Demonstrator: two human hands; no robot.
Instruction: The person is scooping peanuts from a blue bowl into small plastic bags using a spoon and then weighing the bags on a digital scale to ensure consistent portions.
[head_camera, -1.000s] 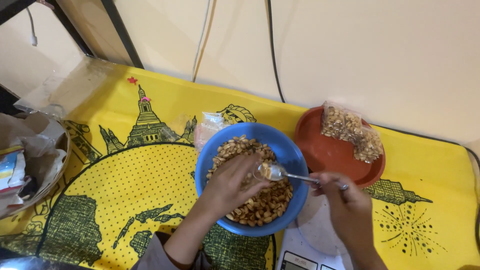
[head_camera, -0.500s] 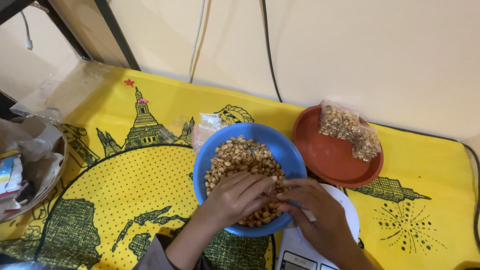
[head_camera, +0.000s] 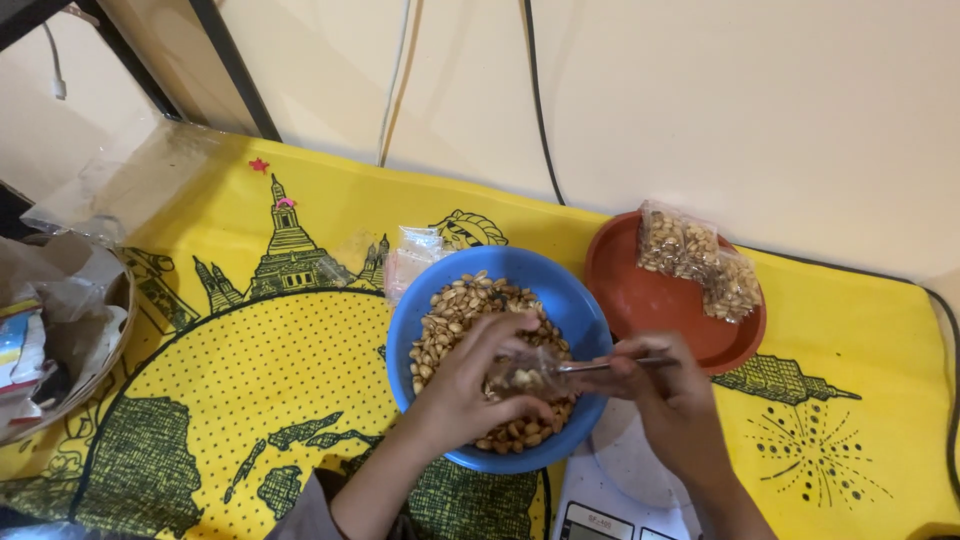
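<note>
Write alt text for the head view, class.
The left hand holds a small clear bag over a blue bowl of peanuts, while the right hand tips a spoon into it.

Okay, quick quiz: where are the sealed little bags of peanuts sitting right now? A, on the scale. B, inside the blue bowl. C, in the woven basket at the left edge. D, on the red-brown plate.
D: the two small clear bags of peanuts lie on the far side of the red-brown plate, beside the blue bowl, which holds loose peanuts.
</note>
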